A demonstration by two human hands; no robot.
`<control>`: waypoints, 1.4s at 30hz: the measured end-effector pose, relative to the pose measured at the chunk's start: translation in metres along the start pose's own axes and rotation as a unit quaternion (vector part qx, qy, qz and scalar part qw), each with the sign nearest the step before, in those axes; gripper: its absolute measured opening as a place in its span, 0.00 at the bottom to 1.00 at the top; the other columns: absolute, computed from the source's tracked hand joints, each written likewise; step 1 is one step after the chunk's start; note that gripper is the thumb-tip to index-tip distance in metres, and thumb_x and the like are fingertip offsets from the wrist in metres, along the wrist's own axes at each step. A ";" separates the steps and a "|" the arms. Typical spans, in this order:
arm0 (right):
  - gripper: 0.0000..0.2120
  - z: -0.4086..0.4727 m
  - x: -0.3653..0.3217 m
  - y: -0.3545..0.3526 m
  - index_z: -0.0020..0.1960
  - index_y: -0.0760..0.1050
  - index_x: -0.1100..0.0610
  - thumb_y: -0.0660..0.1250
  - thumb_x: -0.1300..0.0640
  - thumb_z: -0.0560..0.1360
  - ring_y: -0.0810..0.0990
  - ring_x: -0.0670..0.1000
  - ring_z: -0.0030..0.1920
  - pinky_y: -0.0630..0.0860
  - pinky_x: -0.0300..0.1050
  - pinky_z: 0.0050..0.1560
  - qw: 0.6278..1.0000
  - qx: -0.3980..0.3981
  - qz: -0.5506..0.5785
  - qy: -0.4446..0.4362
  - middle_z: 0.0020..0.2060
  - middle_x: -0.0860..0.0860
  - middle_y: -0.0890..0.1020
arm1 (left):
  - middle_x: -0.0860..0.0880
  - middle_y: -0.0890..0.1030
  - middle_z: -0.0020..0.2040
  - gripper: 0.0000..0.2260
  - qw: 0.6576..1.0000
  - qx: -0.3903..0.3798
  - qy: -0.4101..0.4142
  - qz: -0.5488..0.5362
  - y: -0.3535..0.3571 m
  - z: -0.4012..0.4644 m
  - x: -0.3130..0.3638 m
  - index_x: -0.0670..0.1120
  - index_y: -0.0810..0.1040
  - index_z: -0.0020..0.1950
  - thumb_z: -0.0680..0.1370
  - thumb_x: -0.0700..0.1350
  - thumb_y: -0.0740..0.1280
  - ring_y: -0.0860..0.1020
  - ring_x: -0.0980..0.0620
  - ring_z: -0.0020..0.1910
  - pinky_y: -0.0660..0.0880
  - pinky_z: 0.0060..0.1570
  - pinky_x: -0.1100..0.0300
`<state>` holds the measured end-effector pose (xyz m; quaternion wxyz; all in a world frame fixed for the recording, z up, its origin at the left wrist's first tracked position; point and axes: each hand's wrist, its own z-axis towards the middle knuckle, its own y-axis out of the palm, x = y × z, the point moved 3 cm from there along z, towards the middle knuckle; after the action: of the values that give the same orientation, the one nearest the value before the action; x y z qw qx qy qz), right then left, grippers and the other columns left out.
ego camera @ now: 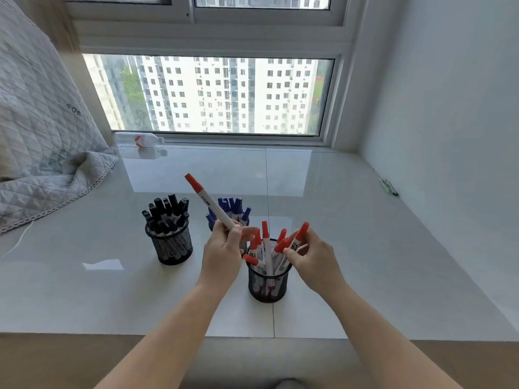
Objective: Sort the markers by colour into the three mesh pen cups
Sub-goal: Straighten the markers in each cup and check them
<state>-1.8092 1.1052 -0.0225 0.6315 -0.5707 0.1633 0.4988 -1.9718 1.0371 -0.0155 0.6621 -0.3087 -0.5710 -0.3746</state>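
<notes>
Nearly sorted. Left hand (222,248) pinches a red marker (210,203), cap up, for dropping in. Right hand (311,254) pinches another marker (298,237) over the red cup (268,287).

Three black mesh cups stand upright: black markers (165,214) at left, blue markers (231,206) behind, red markers (266,248) nearest, caps up.

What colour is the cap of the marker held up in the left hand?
Red, on a white barrel; the marker in the left hand shows clearly in the head view.
</notes>
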 end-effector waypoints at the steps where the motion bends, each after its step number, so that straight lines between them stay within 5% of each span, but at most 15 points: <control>1: 0.09 0.000 0.000 0.001 0.47 0.71 0.53 0.70 0.58 0.71 0.79 0.47 0.36 0.76 0.38 0.38 1.000 0.007 -0.013 -0.002 0.35 0.46 0.78 | 0.55 0.84 0.41 0.06 0.999 0.010 0.020 0.027 -0.001 -0.001 0.000 0.50 0.71 0.48 0.81 0.46 0.55 0.81 0.61 0.43 0.72 0.37 0.74; 4: 0.21 0.000 -0.003 0.001 0.59 0.66 0.54 0.71 0.57 0.70 0.79 0.50 0.36 0.77 0.43 0.38 0.999 0.032 -0.033 -0.019 0.36 0.45 0.75 | 0.56 0.84 0.41 0.11 0.998 0.032 0.026 0.054 -0.004 -0.001 -0.001 0.51 0.73 0.46 0.81 0.52 0.54 0.81 0.62 0.42 0.71 0.33 0.73; 9: 0.35 -0.006 -0.009 0.004 0.70 0.58 0.54 0.72 0.58 0.70 0.78 0.46 0.32 0.74 0.34 0.35 0.994 0.070 -0.046 -0.067 0.33 0.44 0.74 | 0.52 0.76 0.34 0.16 0.994 0.048 0.017 0.101 -0.007 0.002 -0.005 0.51 0.77 0.40 0.76 0.60 0.56 0.71 0.56 0.31 0.67 0.32 0.62; 14: 0.21 -0.011 -0.005 0.010 0.61 0.68 0.56 0.71 0.58 0.71 0.78 0.48 0.31 0.75 0.37 0.34 0.991 0.059 -0.081 -0.091 0.34 0.46 0.78 | 0.55 0.74 0.30 0.07 0.987 0.051 0.035 0.146 -0.009 0.002 -0.011 0.53 0.75 0.41 0.78 0.52 0.62 0.72 0.59 0.29 0.68 0.31 0.69; 17: 0.17 -0.014 0.000 0.014 0.57 0.70 0.58 0.71 0.60 0.71 0.79 0.50 0.33 0.76 0.39 0.35 0.989 0.055 -0.091 -0.101 0.38 0.50 0.82 | 0.54 0.81 0.37 0.06 0.987 0.066 0.034 0.143 -0.011 0.002 -0.011 0.55 0.72 0.42 0.78 0.46 0.63 0.80 0.60 0.38 0.74 0.39 0.66; 21: 0.12 -0.015 0.001 0.022 0.54 0.73 0.57 0.70 0.59 0.72 0.79 0.51 0.38 0.77 0.44 0.40 0.985 0.017 -0.126 -0.117 0.40 0.52 0.81 | 0.53 0.81 0.37 0.06 0.995 0.070 0.025 0.071 -0.006 0.000 -0.008 0.52 0.70 0.43 0.80 0.45 0.59 0.81 0.59 0.37 0.76 0.39 0.62; 27: 0.06 -0.009 -0.002 0.018 0.49 0.76 0.57 0.68 0.58 0.73 0.79 0.49 0.38 0.74 0.38 0.40 0.985 0.039 -0.122 -0.113 0.40 0.51 0.82 | 0.53 0.62 0.28 0.17 0.997 0.061 -0.012 -0.048 -0.003 -0.001 -0.004 0.48 0.67 0.38 0.77 0.59 0.52 0.61 0.58 0.25 0.60 0.26 0.67; 30: 0.03 -0.004 -0.003 0.016 0.45 0.77 0.56 0.69 0.58 0.72 0.76 0.48 0.40 0.74 0.40 0.41 0.982 0.052 -0.140 -0.116 0.40 0.49 0.80 | 0.53 0.66 0.26 0.14 0.996 0.071 0.008 -0.062 -0.001 -0.001 -0.004 0.49 0.69 0.41 0.79 0.56 0.52 0.64 0.59 0.24 0.63 0.27 0.67; 35: 0.14 0.015 -0.008 0.014 0.54 0.76 0.55 0.72 0.56 0.69 0.71 0.51 0.52 0.71 0.43 0.50 0.964 0.070 -0.211 -0.145 0.51 0.51 0.76 | 0.57 0.84 0.38 0.08 0.994 0.066 0.011 -0.092 -0.002 -0.002 -0.010 0.53 0.69 0.49 0.82 0.49 0.51 0.81 0.62 0.41 0.73 0.41 0.65; 38: 0.21 0.027 -0.007 0.021 0.66 0.68 0.50 0.66 0.52 0.74 0.66 0.51 0.61 0.67 0.47 0.60 0.961 -0.003 -0.241 -0.139 0.62 0.47 0.71 | 0.54 0.84 0.48 0.07 0.993 0.044 -0.004 -0.106 0.001 -0.005 -0.010 0.50 0.70 0.52 0.81 0.49 0.53 0.80 0.57 0.51 0.75 0.49 0.60; 42: 0.21 0.032 -0.001 0.027 0.68 0.65 0.47 0.62 0.51 0.76 0.64 0.49 0.63 0.64 0.46 0.61 0.963 -0.051 -0.234 -0.126 0.63 0.44 0.72 | 0.43 0.80 0.54 0.11 0.993 0.038 -0.037 -0.108 0.005 -0.012 -0.013 0.48 0.76 0.53 0.76 0.52 0.61 0.78 0.44 0.55 0.77 0.54 0.46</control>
<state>-1.8428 1.1286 -0.0272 0.7163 -0.5571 -0.0810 0.4123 -1.9620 1.0318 -0.0301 0.6076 -0.2335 -0.6387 -0.4103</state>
